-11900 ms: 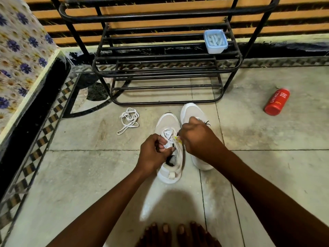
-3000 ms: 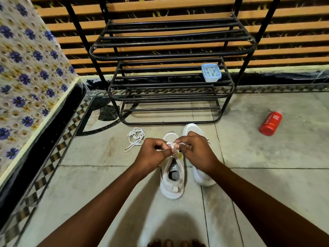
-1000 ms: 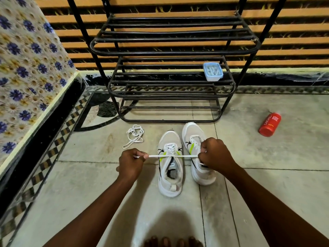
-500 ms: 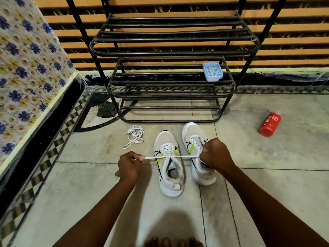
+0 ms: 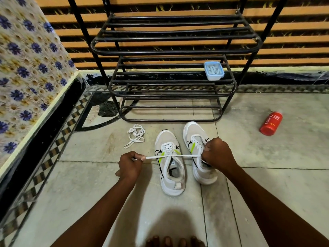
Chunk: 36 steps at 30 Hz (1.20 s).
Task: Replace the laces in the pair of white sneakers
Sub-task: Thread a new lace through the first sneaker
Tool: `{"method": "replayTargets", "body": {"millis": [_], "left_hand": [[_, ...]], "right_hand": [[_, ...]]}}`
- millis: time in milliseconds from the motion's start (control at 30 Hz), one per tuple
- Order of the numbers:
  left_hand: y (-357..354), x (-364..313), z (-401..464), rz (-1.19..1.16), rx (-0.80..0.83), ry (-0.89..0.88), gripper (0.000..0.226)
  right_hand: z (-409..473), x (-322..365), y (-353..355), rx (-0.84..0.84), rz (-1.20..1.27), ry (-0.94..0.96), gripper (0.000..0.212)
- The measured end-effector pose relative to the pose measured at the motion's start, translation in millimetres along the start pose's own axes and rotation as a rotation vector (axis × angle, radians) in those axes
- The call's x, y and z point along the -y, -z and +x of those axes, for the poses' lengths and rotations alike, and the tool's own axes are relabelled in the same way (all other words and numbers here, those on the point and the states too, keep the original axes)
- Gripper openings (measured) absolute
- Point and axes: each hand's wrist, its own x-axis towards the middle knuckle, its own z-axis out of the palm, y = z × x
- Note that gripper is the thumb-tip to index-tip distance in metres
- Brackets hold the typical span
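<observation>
The black shoe rack (image 5: 170, 75) stands at the floor's far edge; the two white sneakers (image 5: 170, 163) sit just before it. Left hand (image 5: 130, 165) and right hand (image 5: 218, 154) each pinch an end of the taut lace (image 5: 170, 155). Uneven pulling could leave lopsided ends or drag the shoe; the spare lace (image 5: 135, 135) lies aside.

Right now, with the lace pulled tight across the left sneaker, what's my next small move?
Probably cross the ends and tie the knot: the lace is taut between left hand and right hand, and the left sneaker looks laced.
</observation>
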Motion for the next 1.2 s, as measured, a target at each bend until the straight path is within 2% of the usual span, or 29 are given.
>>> {"method": "replayTargets", "body": {"millis": [167, 267, 367, 433, 533, 633, 733, 967, 1200], "left_hand": [[5, 8, 3, -0.08, 0.099, -0.015, 0.015], [16, 6, 3, -0.135, 0.222, 0.034, 0.014], [27, -6, 1, -0.053, 0.326, 0.048, 0.019], [30, -22, -8, -0.09, 0.413, 0.04, 0.017], [28, -49, -27, -0.226, 0.446, -0.083, 0.012], [21, -66, -41, -0.286, 0.418, -0.252, 0.019], [14, -72, -49, -0.309, 0.416, -0.348, 0.023], [10, -81, -56, -0.499, 0.349, -0.337, 0.022], [6, -74, -50, -0.511, 0.354, -0.387, 0.007]], "right_hand": [[3, 3, 1, 0.023, -0.003, -0.038, 0.021], [10, 4, 8, 0.158, -0.132, -0.056, 0.032], [9, 13, 24, 0.273, -0.165, -0.039, 0.027], [2, 23, 34, 0.362, -0.076, 0.011, 0.024], [-10, 40, 40, 0.51, 0.234, 0.144, 0.019], [-13, 49, 29, 0.45, 0.551, 0.209, 0.015], [-15, 58, 13, 0.416, 0.665, 0.227, 0.011], [-13, 67, -10, 0.254, 0.792, 0.184, 0.016], [-20, 71, -15, 0.25, 1.031, 0.007, 0.018]]}}
